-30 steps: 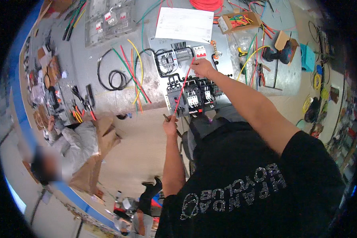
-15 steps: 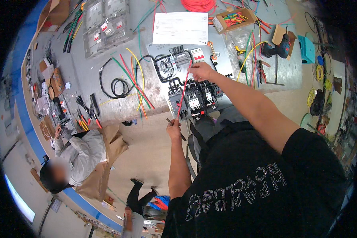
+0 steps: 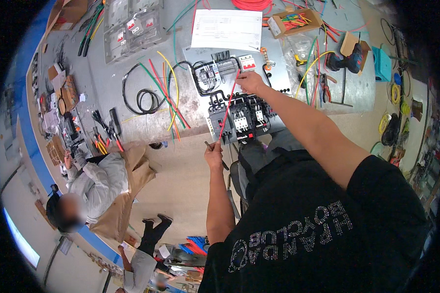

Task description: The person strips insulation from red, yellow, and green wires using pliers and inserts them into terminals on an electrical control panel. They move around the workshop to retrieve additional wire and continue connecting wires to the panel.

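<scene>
A red wire (image 3: 229,105) is stretched at a slant between my two hands, over the near part of an electrical mounting plate (image 3: 274,68). My right hand (image 3: 251,82) pinches its upper end beside the terminal block (image 3: 226,67). Below the table's front edge, my left hand (image 3: 213,156) is closed around the lower end, along with a slim dark tool (image 3: 209,146) whose kind is unclear. On the plate sit a black circuit breaker (image 3: 219,123), white-fronted contactors (image 3: 241,123), black wiring and a white breaker with red switches (image 3: 247,62).
Loose coloured wires (image 3: 164,93) and a coiled black cable (image 3: 146,100) lie left of the plate. A paper sheet (image 3: 226,29) lies behind it. To the right are pliers (image 3: 326,90) and a cordless drill (image 3: 347,61). A co-worker (image 3: 100,183) sits at left.
The red wire stays held between both hands, with little change in their grip. The view has shifted slightly. A person in the background has moved toward the lower left.
</scene>
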`<action>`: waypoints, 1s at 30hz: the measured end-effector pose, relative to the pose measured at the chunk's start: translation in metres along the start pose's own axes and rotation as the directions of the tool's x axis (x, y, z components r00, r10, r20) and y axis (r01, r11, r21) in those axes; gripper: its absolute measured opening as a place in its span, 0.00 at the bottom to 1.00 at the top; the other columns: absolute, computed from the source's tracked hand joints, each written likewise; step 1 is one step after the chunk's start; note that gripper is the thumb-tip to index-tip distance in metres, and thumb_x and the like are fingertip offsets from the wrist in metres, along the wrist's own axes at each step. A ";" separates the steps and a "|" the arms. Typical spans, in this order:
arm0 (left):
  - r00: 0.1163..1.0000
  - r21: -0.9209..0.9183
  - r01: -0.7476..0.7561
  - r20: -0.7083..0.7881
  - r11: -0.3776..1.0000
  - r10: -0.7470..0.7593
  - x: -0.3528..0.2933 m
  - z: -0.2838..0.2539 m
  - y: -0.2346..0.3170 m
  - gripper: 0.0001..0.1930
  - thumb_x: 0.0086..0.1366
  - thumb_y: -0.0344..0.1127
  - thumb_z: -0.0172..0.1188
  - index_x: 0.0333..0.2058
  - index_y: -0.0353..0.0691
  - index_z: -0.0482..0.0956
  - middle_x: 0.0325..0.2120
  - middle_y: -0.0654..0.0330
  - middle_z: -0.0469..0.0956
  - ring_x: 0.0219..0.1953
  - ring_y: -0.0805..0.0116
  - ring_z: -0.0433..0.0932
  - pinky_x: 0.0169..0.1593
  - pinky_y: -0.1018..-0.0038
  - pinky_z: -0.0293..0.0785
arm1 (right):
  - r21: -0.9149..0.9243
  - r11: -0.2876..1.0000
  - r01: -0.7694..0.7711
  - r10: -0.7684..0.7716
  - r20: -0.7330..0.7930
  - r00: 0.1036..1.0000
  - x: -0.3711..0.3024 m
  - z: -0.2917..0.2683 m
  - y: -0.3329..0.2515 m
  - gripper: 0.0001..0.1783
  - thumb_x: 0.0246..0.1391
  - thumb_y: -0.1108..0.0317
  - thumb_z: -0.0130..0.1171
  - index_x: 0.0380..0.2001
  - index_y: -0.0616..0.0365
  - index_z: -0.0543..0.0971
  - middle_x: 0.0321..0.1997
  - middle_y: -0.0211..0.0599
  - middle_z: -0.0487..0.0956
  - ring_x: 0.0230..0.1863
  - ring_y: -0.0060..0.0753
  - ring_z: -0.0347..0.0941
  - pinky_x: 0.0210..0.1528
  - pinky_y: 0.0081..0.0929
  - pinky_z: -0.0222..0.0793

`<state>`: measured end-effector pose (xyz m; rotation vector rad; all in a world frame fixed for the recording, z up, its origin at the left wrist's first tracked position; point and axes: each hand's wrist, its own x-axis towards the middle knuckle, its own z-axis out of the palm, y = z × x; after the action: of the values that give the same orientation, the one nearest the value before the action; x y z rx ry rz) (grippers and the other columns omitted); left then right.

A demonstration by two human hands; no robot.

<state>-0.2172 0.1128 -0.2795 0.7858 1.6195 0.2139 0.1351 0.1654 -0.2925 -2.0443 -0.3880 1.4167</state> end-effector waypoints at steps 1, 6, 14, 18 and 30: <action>1.000 0.000 -0.002 0.006 1.000 0.002 -0.001 -0.001 0.001 0.15 0.63 0.42 0.67 0.35 0.34 0.80 0.19 0.65 0.73 0.17 0.79 0.66 0.21 0.79 0.60 | -0.005 1.000 -0.005 0.005 -0.008 1.000 0.000 0.001 0.000 0.19 0.53 0.55 0.64 0.42 0.57 0.84 0.25 0.36 0.82 0.22 0.28 0.80 0.24 0.28 0.78; 1.000 -0.011 -0.008 0.010 1.000 0.008 -0.001 -0.002 0.002 0.14 0.63 0.41 0.67 0.34 0.34 0.80 0.19 0.66 0.72 0.17 0.80 0.66 0.20 0.79 0.60 | 0.015 0.999 -0.032 0.032 0.002 0.999 -0.004 0.005 -0.007 0.19 0.53 0.57 0.63 0.43 0.58 0.83 0.26 0.37 0.83 0.22 0.28 0.80 0.25 0.28 0.79; 1.000 0.017 -0.003 -0.006 1.000 0.003 -0.002 -0.002 0.005 0.15 0.62 0.42 0.69 0.35 0.34 0.79 0.20 0.65 0.73 0.17 0.78 0.67 0.19 0.79 0.61 | 0.032 0.999 -0.015 0.012 0.081 0.997 -0.002 0.006 -0.008 0.16 0.52 0.60 0.65 0.41 0.58 0.81 0.25 0.36 0.82 0.24 0.28 0.80 0.25 0.28 0.78; 1.000 0.022 0.004 -0.007 1.000 -0.004 0.000 -0.002 0.003 0.15 0.62 0.41 0.69 0.34 0.34 0.79 0.20 0.66 0.72 0.17 0.78 0.67 0.20 0.79 0.60 | 0.072 0.997 -0.012 -0.001 0.179 0.984 -0.006 0.008 -0.008 0.17 0.46 0.65 0.72 0.39 0.56 0.79 0.25 0.34 0.81 0.24 0.28 0.79 0.25 0.28 0.78; 0.999 0.004 -0.033 -0.002 0.999 0.033 -0.002 0.000 0.003 0.14 0.63 0.41 0.67 0.29 0.36 0.78 0.17 0.67 0.71 0.16 0.80 0.65 0.20 0.79 0.59 | 0.050 0.987 0.152 -0.160 0.308 0.938 0.000 0.021 0.003 0.14 0.44 0.73 0.73 0.34 0.57 0.78 0.28 0.31 0.80 0.28 0.22 0.76 0.27 0.22 0.72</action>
<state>-0.2164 0.1144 -0.2761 0.8158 1.6105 0.2358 0.1152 0.1700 -0.2994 -1.7270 -0.6465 1.6374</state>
